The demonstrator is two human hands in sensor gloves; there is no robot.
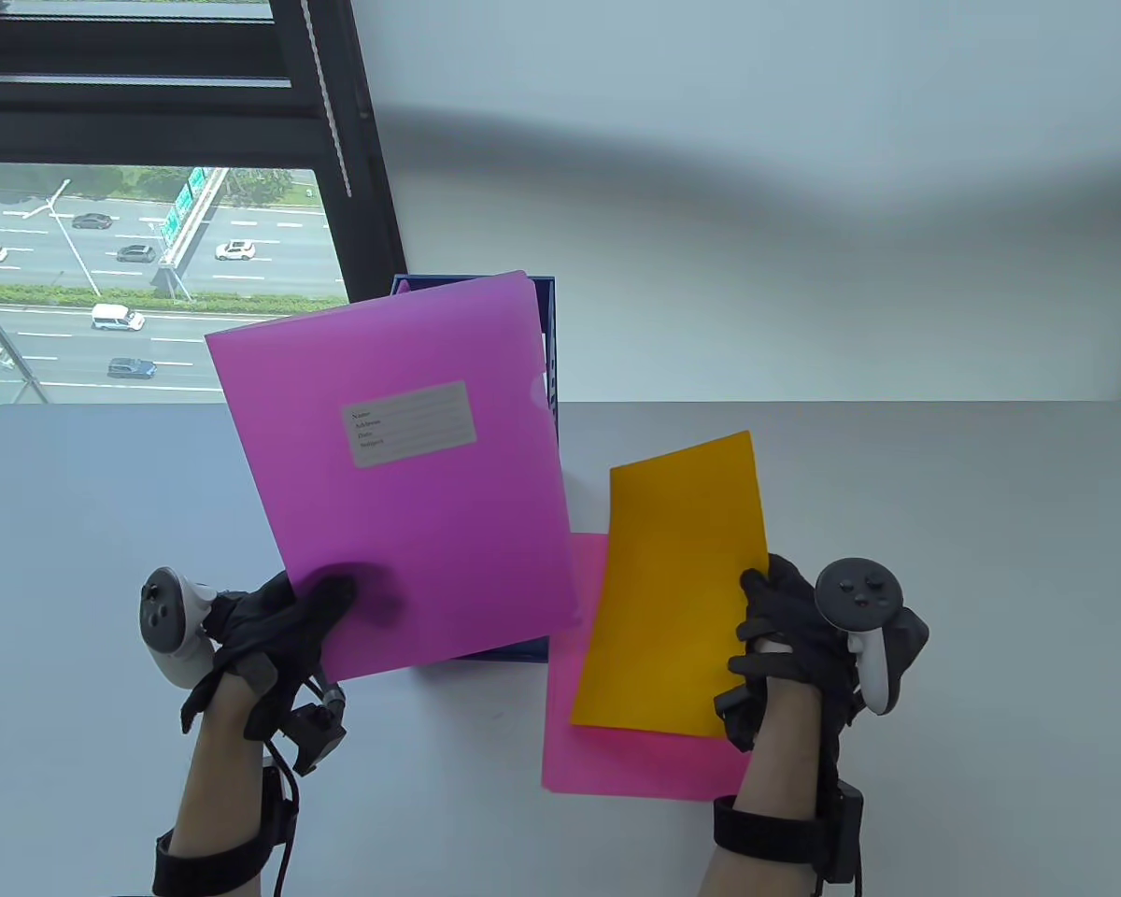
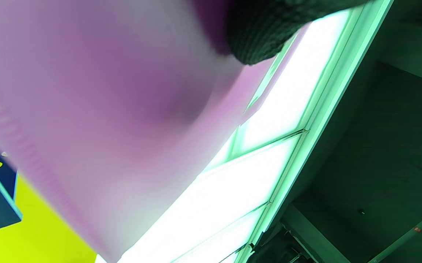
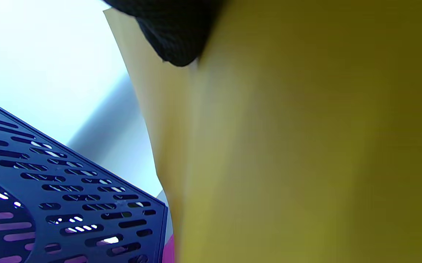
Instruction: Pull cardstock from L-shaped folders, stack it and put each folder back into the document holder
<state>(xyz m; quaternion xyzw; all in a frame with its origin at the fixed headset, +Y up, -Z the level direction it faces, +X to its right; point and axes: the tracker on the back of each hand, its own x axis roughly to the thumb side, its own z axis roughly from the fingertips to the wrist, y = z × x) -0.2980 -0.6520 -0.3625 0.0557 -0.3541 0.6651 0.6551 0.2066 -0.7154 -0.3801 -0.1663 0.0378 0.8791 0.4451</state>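
A translucent magenta L-shaped folder (image 1: 411, 467) with a grey label is held tilted above the table, in front of the blue document holder (image 1: 549, 336). My left hand (image 1: 280, 626) pinches its lower left corner, thumb on the front face. My right hand (image 1: 785, 635) grips the lower right edge of an orange cardstock sheet (image 1: 682, 579), lifted just over a pink cardstock sheet (image 1: 617, 747) lying flat on the table. The left wrist view is filled by the folder (image 2: 97, 120); the right wrist view by the orange sheet (image 3: 305, 146) beside the holder's slotted wall (image 3: 68, 197).
The grey table (image 1: 943, 561) runs to a white wall at the back. A window (image 1: 140, 262) with a dark frame stands at the far left. The document holder sits mid-table, mostly hidden behind the folder.
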